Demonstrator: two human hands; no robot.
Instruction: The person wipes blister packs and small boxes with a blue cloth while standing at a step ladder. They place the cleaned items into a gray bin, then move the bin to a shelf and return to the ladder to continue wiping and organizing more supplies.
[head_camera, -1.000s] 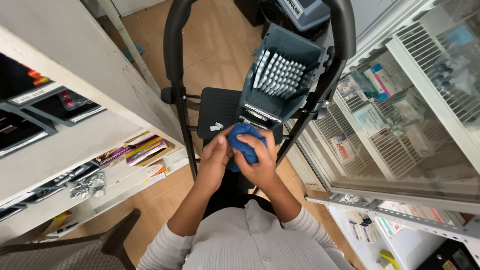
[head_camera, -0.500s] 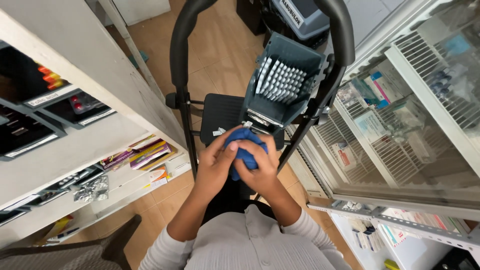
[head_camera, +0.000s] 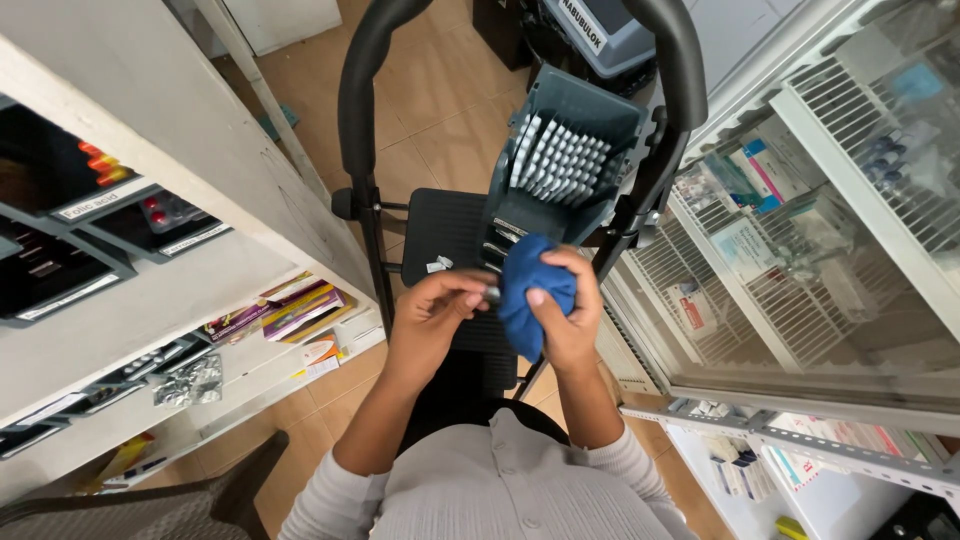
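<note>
Gripping a blue cloth (head_camera: 528, 290), the right hand (head_camera: 565, 320) meets the left hand (head_camera: 432, 312), whose fingertips pinch a small item.

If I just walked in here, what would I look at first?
Probably the blue cloth in the middle, bunched in the right hand, with the left hand pinching something small beside it. Just above, a grey bin of white strips leans on a black chair.

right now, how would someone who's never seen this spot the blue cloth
Find the black chair in the aisle, with a grey bin of blister strips on its seat. Just in front, the right hand grips the blue cloth: the only soft, bright blue thing, bunched and hanging down.
</note>
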